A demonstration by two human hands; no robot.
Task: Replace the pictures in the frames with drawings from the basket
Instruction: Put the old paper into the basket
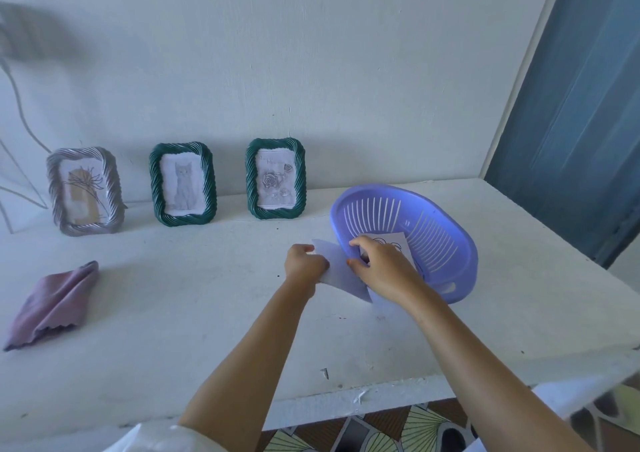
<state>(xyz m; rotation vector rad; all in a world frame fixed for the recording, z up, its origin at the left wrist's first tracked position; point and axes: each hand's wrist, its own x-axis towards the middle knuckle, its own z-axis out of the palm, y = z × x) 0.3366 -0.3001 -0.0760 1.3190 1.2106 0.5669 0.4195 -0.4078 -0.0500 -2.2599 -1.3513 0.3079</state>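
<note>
Forearms: both reach forward over the worktop point(173, 330) edge, converging just in front of the basket point(450, 244).
Left hand point(304, 261): curled, fingers pinching the near-left edge of a sheet of paper point(341, 275) whose blank side faces up.
Right hand point(377, 261): fingers bent over the basket's near rim, thumb and fingertips touching the same sheet where it crosses the rim; whether it truly pinches cannot be told.
Drawings: a second sheet point(398, 240) with line art lies inside the tilted basket, just beyond the right hand.
Frames: grey frame point(85, 190), green cat frame point(182, 183) and green rose frame point(275, 178) stand against the wall, well beyond and to the left of both hands, all with pictures in them.
Cloth point(52, 304): folded, far left of the left hand, untouched.
Step in hand: probably lifting one drawing out of the basket.
Doing it well: hold the paper by its edges, keep it flat instead of creasing it over the rim, separate one sheet only, and steady the light basket so it does not tip.
</note>
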